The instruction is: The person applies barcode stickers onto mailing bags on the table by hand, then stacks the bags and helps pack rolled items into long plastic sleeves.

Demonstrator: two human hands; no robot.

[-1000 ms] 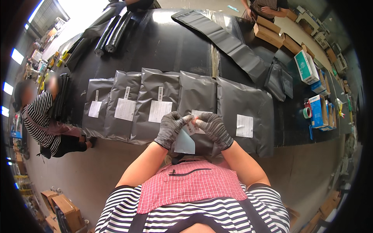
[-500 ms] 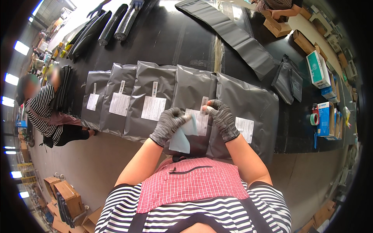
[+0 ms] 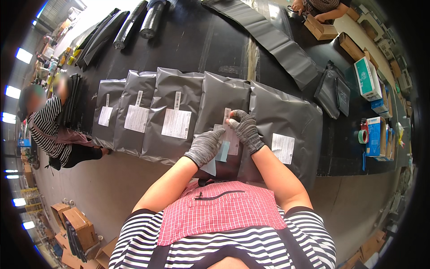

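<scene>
Several dark grey plastic mailing bags lie in a row, each with a white label. On the fourth bag [image 3: 224, 89], my gloved right hand [image 3: 244, 132] pinches at a narrow barcode sticker [image 3: 227, 113] above the label [image 3: 233, 144]. Close beside it, my gloved left hand [image 3: 205, 147] is closed on a light-blue backing sheet [image 3: 222, 152], which hangs below the fingers over the bag's lower part. The largest bag [image 3: 286, 110], on the right, has a label [image 3: 283, 149] but no visible barcode strip. The third bag [image 3: 174, 85] shows both label and strip.
Black rolls [image 3: 154, 20] and a long folded grey film strip [image 3: 268, 38] lie farther back. Folded black bags [image 3: 331, 92], a green tape roll [image 3: 363, 136] and a blue box [image 3: 374, 136] sit right. One person stands left; another handles a cardboard box [image 3: 320, 29] at the back.
My right hand has shifted left and slightly up with the barcode sticker, now against the bag. My left hand has moved right and lower with the backing sheet. The gloved hand has left the rolls.
</scene>
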